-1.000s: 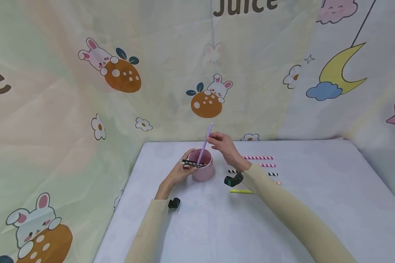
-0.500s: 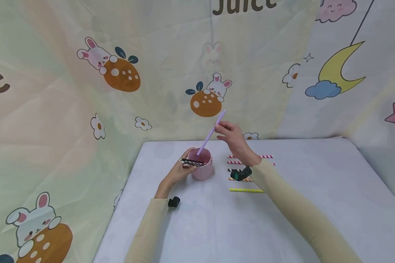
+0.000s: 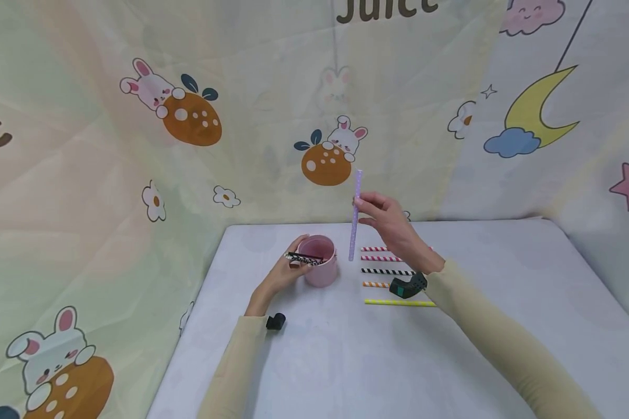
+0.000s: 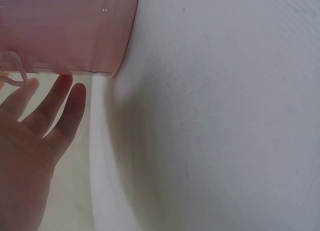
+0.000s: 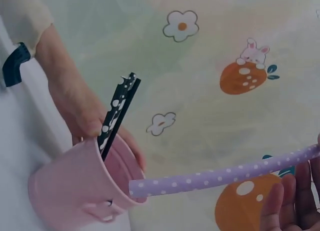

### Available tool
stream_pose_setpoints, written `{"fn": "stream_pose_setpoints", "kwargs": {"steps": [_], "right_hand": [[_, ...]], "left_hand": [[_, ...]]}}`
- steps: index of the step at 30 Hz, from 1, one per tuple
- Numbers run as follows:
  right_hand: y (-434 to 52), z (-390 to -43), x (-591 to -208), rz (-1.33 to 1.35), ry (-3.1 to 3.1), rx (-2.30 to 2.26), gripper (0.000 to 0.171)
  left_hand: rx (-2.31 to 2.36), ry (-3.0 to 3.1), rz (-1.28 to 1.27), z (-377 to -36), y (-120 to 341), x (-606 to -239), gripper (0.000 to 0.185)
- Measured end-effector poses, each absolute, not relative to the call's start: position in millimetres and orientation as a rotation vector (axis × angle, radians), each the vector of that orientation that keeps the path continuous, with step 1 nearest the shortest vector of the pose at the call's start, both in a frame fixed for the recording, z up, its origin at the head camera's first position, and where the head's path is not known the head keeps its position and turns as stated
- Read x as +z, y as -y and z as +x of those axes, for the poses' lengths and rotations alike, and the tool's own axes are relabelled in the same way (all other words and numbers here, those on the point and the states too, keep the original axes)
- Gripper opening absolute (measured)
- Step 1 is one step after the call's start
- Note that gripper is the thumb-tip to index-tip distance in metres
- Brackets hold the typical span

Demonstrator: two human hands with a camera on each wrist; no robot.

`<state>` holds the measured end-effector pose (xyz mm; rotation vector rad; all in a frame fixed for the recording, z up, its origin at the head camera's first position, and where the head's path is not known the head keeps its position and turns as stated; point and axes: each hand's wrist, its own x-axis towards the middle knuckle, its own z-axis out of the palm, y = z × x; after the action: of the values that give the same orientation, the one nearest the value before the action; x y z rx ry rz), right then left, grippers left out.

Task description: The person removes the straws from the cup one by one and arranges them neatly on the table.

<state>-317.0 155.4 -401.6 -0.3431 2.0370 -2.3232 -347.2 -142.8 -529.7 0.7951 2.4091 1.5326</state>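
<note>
My left hand (image 3: 282, 276) grips the side of a pink cup (image 3: 322, 277) standing on the white table, thumb and fingers spread around it. Over the cup's rim lean a white-dotted black straw (image 5: 115, 108) and a plain black straw (image 5: 126, 103), their lower ends hidden inside. To the right of the cup, my right hand (image 3: 390, 226) pinches a lilac straw (image 3: 354, 227) with white dots near its upper part. In the head view that straw hangs nearly upright, its lower end apart from the cup. The left wrist view shows fingertips at the wall of the cup (image 4: 55, 36).
Several striped paper straws lie in a row right of the cup: pink-and-white ones (image 3: 380, 258), a black-and-white one (image 3: 385, 271), an orange-and-white one (image 3: 375, 284) and a yellow one (image 3: 398, 302). A printed cloth backdrop (image 3: 272, 145) rises behind the table (image 3: 346, 366).
My right hand has drawn the lilac straw up out of the cup and moved right, turning it from slanted to nearly upright. The left hand and cup have stayed in place.
</note>
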Motion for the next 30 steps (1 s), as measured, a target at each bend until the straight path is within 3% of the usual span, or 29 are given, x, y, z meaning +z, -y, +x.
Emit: {"fn": "stream_pose_setpoints", "kwargs": {"steps": [10, 30], "right_hand": [[-184, -286, -401, -0.391, -2.489, -1.841, 0.03], [-215, -239, -443, -0.593, -2.779, -1.207, 0.011]], "left_hand": [[1.568, -2.375, 0.773, -342, 141, -522, 0.082], [1.584, -2.359, 0.765, -344, 141, -525, 0.082]]}}
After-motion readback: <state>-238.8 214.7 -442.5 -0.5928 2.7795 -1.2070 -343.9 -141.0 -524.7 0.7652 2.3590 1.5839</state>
